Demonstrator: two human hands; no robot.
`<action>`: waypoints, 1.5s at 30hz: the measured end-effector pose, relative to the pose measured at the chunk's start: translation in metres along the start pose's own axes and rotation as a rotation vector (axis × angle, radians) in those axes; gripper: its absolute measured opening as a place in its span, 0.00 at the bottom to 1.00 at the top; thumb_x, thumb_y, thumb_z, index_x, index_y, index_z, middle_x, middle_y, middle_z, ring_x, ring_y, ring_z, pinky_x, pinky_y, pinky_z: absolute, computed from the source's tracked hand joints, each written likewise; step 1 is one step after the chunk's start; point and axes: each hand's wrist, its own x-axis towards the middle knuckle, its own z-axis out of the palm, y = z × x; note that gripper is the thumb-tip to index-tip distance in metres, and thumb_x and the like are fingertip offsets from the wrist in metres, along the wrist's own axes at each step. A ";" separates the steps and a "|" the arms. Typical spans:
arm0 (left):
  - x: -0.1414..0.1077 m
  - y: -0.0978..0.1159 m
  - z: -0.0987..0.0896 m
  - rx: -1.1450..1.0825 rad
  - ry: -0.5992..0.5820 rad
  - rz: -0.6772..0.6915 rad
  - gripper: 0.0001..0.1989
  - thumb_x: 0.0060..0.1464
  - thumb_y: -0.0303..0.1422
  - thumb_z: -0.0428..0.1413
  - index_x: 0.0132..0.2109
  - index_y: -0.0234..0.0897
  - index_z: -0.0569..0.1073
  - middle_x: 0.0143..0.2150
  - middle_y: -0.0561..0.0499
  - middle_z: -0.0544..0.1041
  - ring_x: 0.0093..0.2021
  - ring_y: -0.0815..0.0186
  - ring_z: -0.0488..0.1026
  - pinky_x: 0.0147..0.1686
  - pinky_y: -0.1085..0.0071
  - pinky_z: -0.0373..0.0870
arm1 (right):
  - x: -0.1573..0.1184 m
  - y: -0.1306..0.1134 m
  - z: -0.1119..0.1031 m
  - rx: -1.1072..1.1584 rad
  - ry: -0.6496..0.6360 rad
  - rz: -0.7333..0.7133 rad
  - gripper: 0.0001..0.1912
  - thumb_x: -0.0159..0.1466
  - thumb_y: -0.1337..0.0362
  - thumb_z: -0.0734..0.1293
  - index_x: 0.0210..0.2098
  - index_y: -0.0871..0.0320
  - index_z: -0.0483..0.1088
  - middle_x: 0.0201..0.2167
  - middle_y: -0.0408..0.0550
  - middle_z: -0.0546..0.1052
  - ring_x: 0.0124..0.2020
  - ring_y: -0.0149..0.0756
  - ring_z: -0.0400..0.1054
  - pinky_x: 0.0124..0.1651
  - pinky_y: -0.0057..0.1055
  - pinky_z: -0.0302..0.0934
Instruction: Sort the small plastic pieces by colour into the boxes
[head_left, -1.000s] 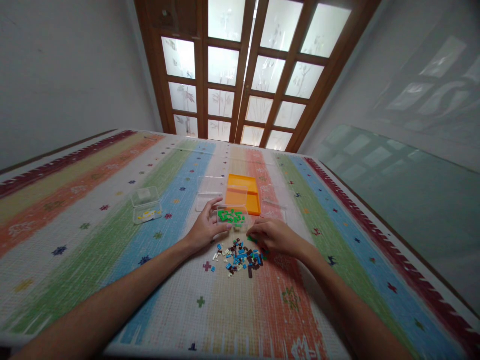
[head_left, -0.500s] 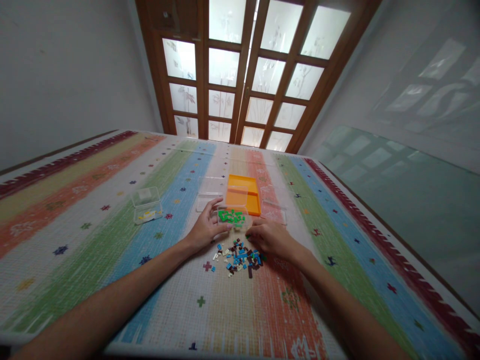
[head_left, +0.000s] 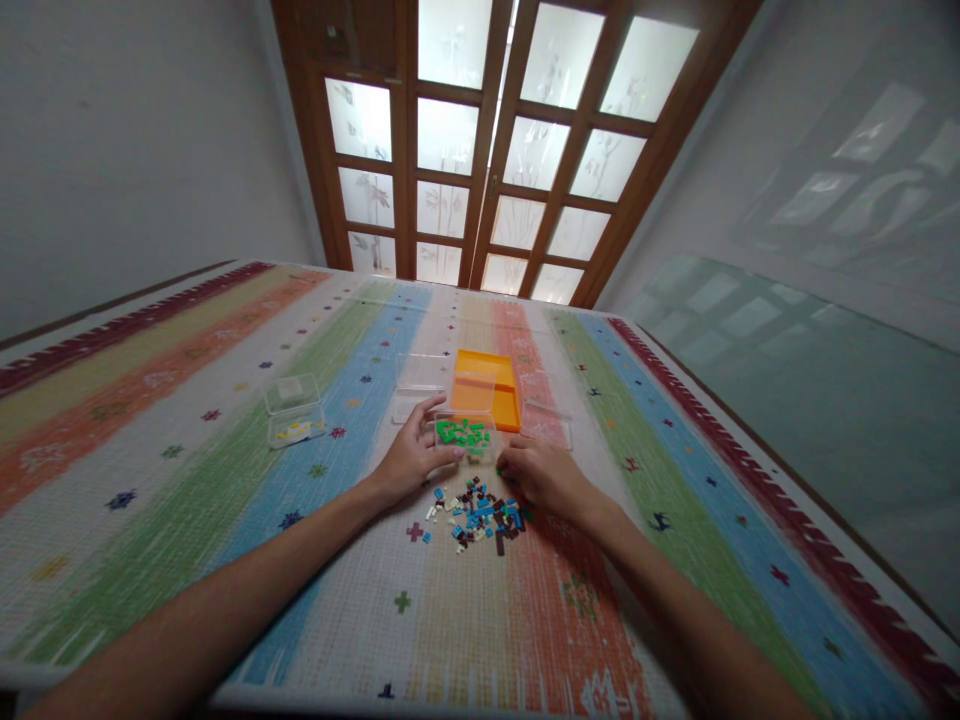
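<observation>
My left hand (head_left: 411,460) is curved round the left side of a small clear plastic box (head_left: 492,450), thumb at its front edge. Inside the box lie several green building bricks (head_left: 459,434). Just right of the box, my right hand (head_left: 541,472) is closed in a pinch, with a bit of a green brick (head_left: 499,472) showing at the fingertips. On the tablecloth below both hands spreads a loose pile of blue, dark brown and cream building bricks (head_left: 480,515), with a few green ones at its right edge.
An orange divided tray (head_left: 513,408) sits behind the box, with an open clear case (head_left: 420,372) overlapping its left side. A clear lid (head_left: 553,424) lies to the right. Farther left stands an open clear box (head_left: 294,412) holding yellow and white pieces. The striped tablecloth (head_left: 330,610) covers the table.
My right hand has shifted very slightly to the right, still pinched beside the box. My left hand and the box stay in place.
</observation>
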 end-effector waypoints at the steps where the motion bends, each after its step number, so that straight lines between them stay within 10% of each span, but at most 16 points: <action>1: 0.000 0.000 0.000 -0.004 -0.001 0.004 0.38 0.42 0.25 0.69 0.58 0.45 0.64 0.54 0.45 0.69 0.51 0.57 0.76 0.54 0.52 0.72 | 0.000 0.000 0.000 -0.004 0.002 0.003 0.12 0.62 0.73 0.63 0.39 0.59 0.77 0.41 0.52 0.78 0.40 0.39 0.71 0.36 0.29 0.54; 18: 0.000 -0.002 0.000 0.009 0.003 0.011 0.38 0.41 0.26 0.70 0.58 0.45 0.64 0.55 0.45 0.68 0.49 0.58 0.76 0.53 0.51 0.73 | -0.002 -0.004 0.017 -0.135 0.053 0.079 0.09 0.61 0.75 0.62 0.40 0.61 0.70 0.37 0.55 0.76 0.36 0.39 0.67 0.34 0.31 0.51; 27: 0.000 -0.002 0.000 -0.009 -0.008 0.005 0.38 0.41 0.25 0.69 0.58 0.45 0.65 0.54 0.45 0.68 0.50 0.57 0.76 0.53 0.52 0.73 | -0.007 0.014 -0.009 0.054 0.194 -0.038 0.07 0.61 0.73 0.63 0.38 0.59 0.68 0.36 0.50 0.75 0.34 0.36 0.66 0.33 0.29 0.51; 45: -0.002 0.001 0.000 -0.024 -0.075 -0.009 0.39 0.42 0.25 0.69 0.60 0.46 0.63 0.55 0.44 0.69 0.47 0.59 0.77 0.51 0.55 0.73 | 0.053 -0.007 -0.012 0.166 0.214 -0.153 0.09 0.63 0.75 0.64 0.41 0.62 0.74 0.38 0.53 0.78 0.39 0.37 0.70 0.41 0.30 0.59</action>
